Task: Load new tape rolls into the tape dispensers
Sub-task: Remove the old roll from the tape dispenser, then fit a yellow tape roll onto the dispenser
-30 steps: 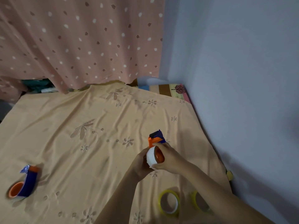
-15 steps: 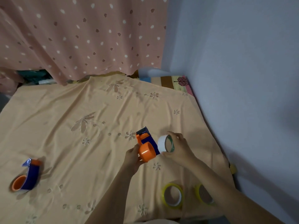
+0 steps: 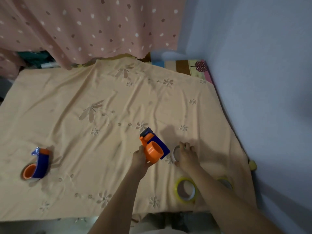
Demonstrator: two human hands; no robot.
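- Peach flowered cloth point(image 3: 101, 132) covers the work surface, with a spotted curtain point(image 3: 84, 31) behind it and a blue-grey wall point(image 3: 253, 81) on the right-hand side.
- Left hand point(image 3: 140, 159) is clamped on a dispenser point(image 3: 152, 147), blue body with an orange hub, lifted off the cloth and tilted so the bare hub faces the person; that angle looks meant to leave the hub clear for a roll.
- Right hand point(image 3: 186, 157), just right of the dispenser, is down at the cloth with fingers curled over a pale ring point(image 3: 175, 153); it looks like a spent core being put aside. Whether the fingers grip it or merely rest on it cannot be told.
- Yellow roll point(image 3: 185, 190) lies flat below the right hand, close to the forearm, handy for the next pickup. A second roll point(image 3: 225, 183) lies right of that forearm, partly hidden.
- Second dispenser point(image 3: 36, 164) rests on the cloth well left of the left hand, its orange hub also without tape.
- Loading seems barely begun: neither hub carries a fresh roll.
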